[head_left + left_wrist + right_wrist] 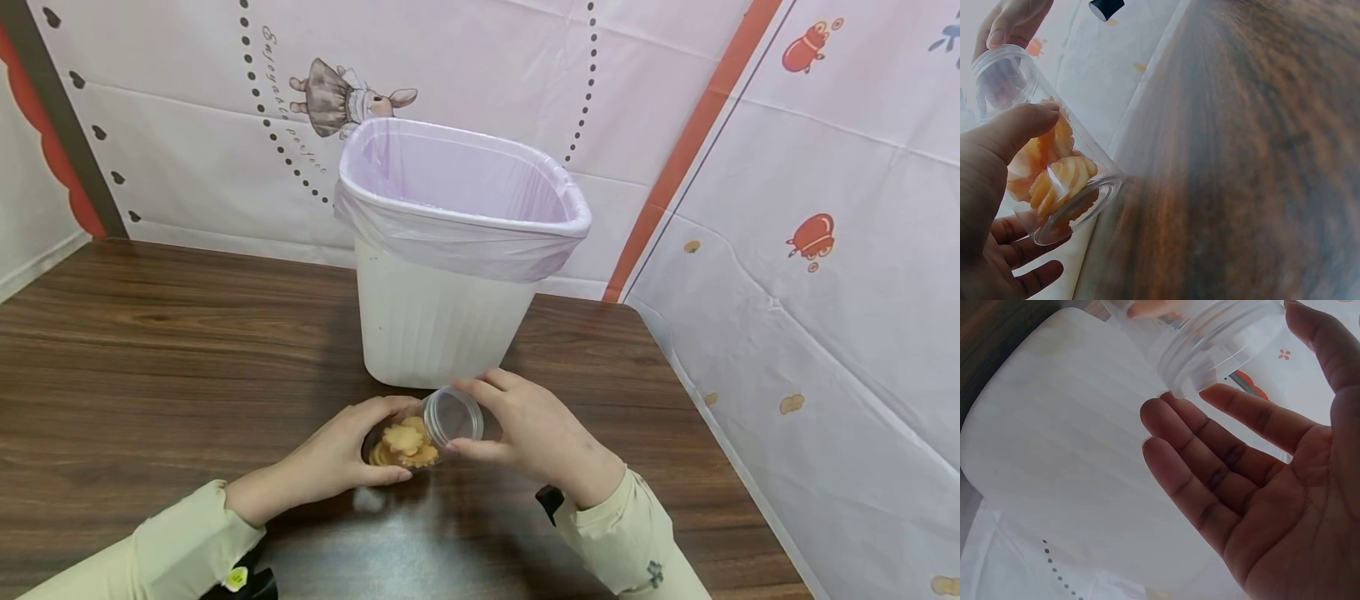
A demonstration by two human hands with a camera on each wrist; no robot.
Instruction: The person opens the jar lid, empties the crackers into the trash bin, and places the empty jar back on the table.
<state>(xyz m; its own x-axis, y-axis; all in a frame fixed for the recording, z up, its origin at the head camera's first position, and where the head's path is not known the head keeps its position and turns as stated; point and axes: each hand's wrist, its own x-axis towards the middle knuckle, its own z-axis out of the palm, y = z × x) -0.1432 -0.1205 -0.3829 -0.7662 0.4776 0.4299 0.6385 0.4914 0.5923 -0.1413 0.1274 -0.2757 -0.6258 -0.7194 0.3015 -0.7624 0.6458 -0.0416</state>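
Tilted over the table, a clear plastic jar (422,422) holds several yellow flower-shaped biscuits (405,440). My left hand (341,447) grips the jar's body, thumb on one side and fingers on the other, as the left wrist view confirms. The jar's clear round lid (457,417) faces right. Around its edge, thumb and index finger of my right hand (536,425) pinch it, while the other fingers spread loosely in the right wrist view. The jar's underside (1079,209) faces the left wrist camera.
Just behind the hands stands a white bin (442,312), lined with a pale purple bag (472,242). The dark wooden table (150,358) meets printed cloth (480,50) at the back and right.
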